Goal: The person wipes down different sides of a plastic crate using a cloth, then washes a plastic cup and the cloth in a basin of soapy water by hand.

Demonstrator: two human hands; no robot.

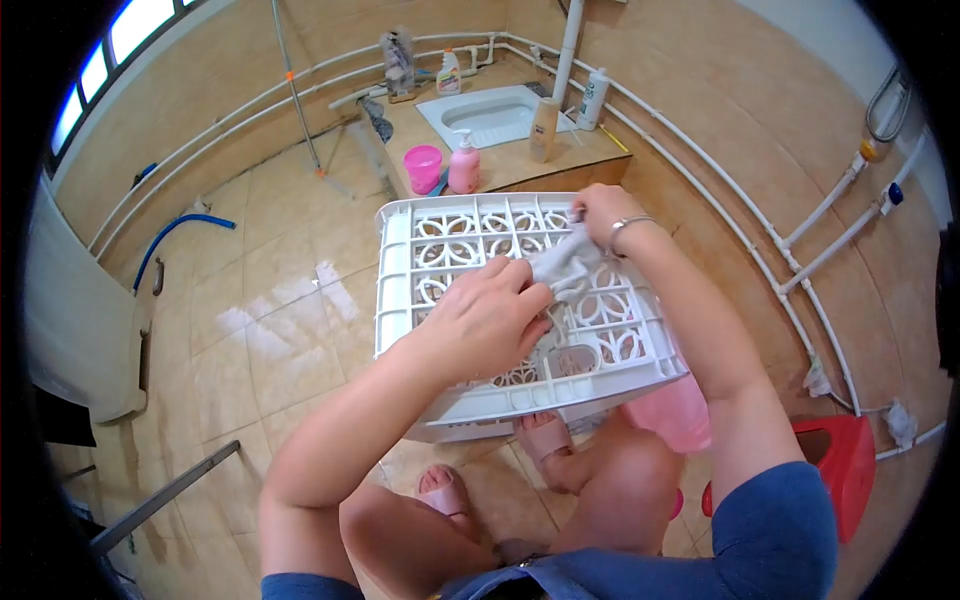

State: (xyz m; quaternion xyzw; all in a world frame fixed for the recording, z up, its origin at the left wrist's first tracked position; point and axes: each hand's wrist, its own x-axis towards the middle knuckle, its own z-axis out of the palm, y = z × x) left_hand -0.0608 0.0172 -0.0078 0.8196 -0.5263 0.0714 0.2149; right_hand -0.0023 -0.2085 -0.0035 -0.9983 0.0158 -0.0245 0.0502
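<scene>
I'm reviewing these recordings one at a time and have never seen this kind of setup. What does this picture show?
There is no machine here, only a person's two bare hands. The single picture comes from a camera worn on their head, looking forward and down. The right hand, with a bracelet at the wrist, grips a grey cloth. The left hand touches it too; its grip is unclear. Beneath is a white openwork plastic basket. Beyond, a raised tiled platform carries a squat toilet, a pink pump bottle, a spray bottle and other containers.
</scene>
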